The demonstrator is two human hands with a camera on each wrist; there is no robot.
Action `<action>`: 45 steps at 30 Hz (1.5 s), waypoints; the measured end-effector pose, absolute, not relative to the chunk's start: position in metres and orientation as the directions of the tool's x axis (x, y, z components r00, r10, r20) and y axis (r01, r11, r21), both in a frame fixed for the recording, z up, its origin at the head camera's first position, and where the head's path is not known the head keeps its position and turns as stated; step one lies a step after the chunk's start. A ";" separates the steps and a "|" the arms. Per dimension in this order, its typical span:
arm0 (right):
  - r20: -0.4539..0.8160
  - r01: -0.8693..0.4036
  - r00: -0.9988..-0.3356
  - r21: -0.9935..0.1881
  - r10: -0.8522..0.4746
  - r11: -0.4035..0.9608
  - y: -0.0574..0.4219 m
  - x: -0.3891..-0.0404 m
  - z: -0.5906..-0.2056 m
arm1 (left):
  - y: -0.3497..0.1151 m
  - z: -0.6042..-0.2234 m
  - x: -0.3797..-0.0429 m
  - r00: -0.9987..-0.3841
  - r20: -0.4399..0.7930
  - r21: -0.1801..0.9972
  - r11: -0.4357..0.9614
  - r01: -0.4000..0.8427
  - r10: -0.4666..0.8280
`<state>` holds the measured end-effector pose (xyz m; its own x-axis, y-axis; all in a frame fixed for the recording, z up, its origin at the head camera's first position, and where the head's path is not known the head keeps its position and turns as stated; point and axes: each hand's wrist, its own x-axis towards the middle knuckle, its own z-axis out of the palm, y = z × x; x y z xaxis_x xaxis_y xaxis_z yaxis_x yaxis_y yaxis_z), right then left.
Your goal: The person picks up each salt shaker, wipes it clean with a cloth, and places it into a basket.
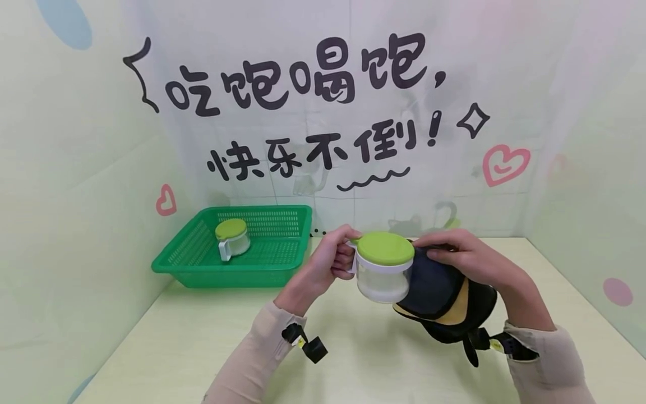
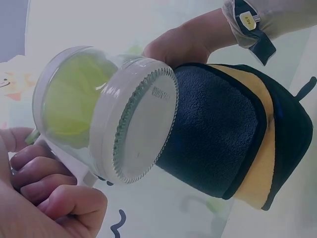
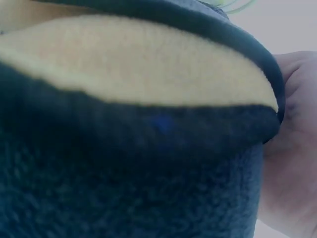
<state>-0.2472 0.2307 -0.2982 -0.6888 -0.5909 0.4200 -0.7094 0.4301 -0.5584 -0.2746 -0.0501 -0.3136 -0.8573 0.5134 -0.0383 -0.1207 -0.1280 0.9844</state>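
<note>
My left hand (image 1: 327, 262) grips the white handle of a clear glass seasoning jar (image 1: 382, 285) with a green lid (image 1: 386, 248), held up above the table. In the left wrist view the ribbed jar bottom (image 2: 148, 129) faces the camera, and my fingers curl round the handle. A dark blue and yellow cloth (image 1: 434, 286) hangs from my right hand (image 1: 474, 262), pinched between thumb and fingers at the jar's right side. Folds of the cloth (image 3: 133, 64) fill most of the right wrist view, hiding the fingertips there.
A green plastic basket (image 1: 242, 278) stands at the back left of the pale table (image 1: 343, 348). Inside it sits a second green-lidded jar (image 1: 234, 238), its white handle toward the front. A printed curtain (image 1: 323, 129) with black lettering closes off the back and sides.
</note>
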 end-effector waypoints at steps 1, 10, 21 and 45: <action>0.422 -0.712 -0.686 -0.560 -0.593 0.425 0.229 -0.247 -0.298 | -0.050 -0.314 -0.274 -0.855 -0.036 0.984 -0.129 -0.120 0.518; 0.426 -0.663 -0.721 -0.654 -0.547 0.364 0.207 -0.256 -0.310 | -0.045 -0.316 -0.268 -0.837 -0.026 0.987 -0.117 -0.107 0.547; 0.423 -0.645 -0.746 -0.652 -0.515 0.399 0.203 -0.258 -0.312 | -0.042 -0.317 -0.271 -0.841 -0.027 0.988 -0.114 -0.105 0.541; 0.387 -0.586 -0.810 -0.572 -0.441 0.575 0.218 -0.244 -0.295 | -0.048 -0.314 -0.276 -0.945 -0.020 0.977 -0.194 -0.087 0.326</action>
<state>-0.2437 0.2182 -0.2948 -0.8100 -0.4408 0.3867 -0.5857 0.5747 -0.5715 -0.2765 -0.0477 -0.3139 -0.9452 0.3260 -0.0197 -0.0872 -0.1937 0.9772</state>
